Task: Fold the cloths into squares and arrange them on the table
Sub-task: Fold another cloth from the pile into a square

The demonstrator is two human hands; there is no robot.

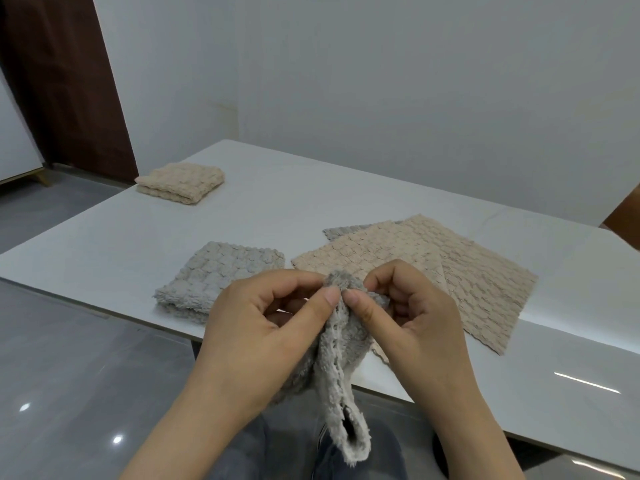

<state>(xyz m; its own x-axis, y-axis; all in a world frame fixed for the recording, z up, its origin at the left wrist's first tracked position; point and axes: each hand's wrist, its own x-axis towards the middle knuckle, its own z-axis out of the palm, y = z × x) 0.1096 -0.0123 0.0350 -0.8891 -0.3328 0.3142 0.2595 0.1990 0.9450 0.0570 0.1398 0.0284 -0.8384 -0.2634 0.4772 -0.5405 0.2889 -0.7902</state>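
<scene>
A grey fluffy cloth hangs doubled over in front of the table edge. My left hand and my right hand both pinch its top edge, thumbs nearly touching. On the white table a folded grey cloth lies to the left of my hands. A folded beige cloth sits at the far left corner. Two unfolded beige cloths lie flat and overlapping behind my right hand, with a grey cloth corner showing under them.
The table's near edge runs diagonally below my hands, over a glossy grey floor. A white wall stands behind the table and a dark brown door is at the far left. My knees in grey trousers show beneath the hanging cloth.
</scene>
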